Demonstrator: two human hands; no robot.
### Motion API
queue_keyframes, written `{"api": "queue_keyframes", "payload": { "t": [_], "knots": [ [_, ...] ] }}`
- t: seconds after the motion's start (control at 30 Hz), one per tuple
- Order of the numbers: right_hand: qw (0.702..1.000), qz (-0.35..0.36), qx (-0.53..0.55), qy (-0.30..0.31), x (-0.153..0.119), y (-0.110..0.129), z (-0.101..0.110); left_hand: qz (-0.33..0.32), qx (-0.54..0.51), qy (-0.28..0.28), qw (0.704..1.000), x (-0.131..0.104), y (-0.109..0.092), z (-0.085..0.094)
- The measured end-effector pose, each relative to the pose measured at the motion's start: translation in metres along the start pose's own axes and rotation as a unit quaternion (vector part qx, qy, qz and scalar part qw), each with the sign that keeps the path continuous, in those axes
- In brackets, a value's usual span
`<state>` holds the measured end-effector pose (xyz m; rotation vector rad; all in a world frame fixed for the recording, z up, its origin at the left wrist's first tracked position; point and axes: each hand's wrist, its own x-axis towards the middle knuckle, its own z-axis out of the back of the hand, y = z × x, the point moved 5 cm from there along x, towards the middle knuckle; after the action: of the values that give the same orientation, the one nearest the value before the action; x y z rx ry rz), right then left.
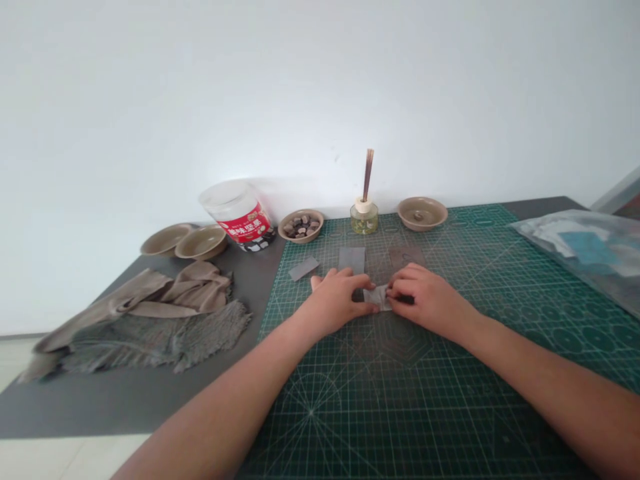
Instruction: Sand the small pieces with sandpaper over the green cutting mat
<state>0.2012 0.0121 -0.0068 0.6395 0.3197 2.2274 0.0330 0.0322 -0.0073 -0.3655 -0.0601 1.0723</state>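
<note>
Between the hands, a pale grey strip (376,299) lies on the green cutting mat (425,413), long axis roughly along its far edge. The left hand (337,298) grips one end; the right hand (425,295) pinches the other. Beyond lies a grey rectangle (353,259); a reed diffuser (365,219) stands at that edge.

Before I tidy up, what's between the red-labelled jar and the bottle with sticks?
A tan bowl of brown pieces, as the head view shows.
</note>
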Motion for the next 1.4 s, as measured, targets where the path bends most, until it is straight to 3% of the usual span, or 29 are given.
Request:
{"api": "queue_keyframes", "payload": {
  "t": [0.1,0.2,0.33,0.43,0.83,1.2,1.4],
  "knots": [
    [1.000,0.019,0.007,0.009,0.0009,0.0019,-0.0013,-0.002,0.004,-0.002,1.000,-0.0010,-0.0009,0.0010],
    [1.000,-0.012,-0.020,-0.007,0.0015,-0.0016,0.0006,-0.007,-0.001,-0.002,1.000,-0.0017,-0.0018,0.0016],
    [0.999,0.031,0.008,0.009,0.0009,0.0032,-0.0018,-0.002,0.004,0.000,1.000,-0.0019,-0.0009,0.0010],
    [1.000,0.007,-0.016,-0.013,0.0005,0.0001,0.0000,0.000,0.004,-0.001,1.000,-0.0017,-0.0002,0.0006],
    [1.000,0.018,-0.001,0.004,-0.0011,0.0039,-0.0027,0.012,-0.003,0.008,1.000,0.0010,-0.0003,0.0001],
    [0.998,-0.034,-0.052,-0.013,-0.0012,0.0047,-0.0014,-0.001,-0.001,-0.001,1.000,0.0011,0.0018,-0.0009],
    [0.998,-0.027,-0.055,-0.013,0.0024,0.0062,-0.0035,-0.001,0.002,0.003,1.000,0.0019,0.0022,-0.0007]
  ]
}}
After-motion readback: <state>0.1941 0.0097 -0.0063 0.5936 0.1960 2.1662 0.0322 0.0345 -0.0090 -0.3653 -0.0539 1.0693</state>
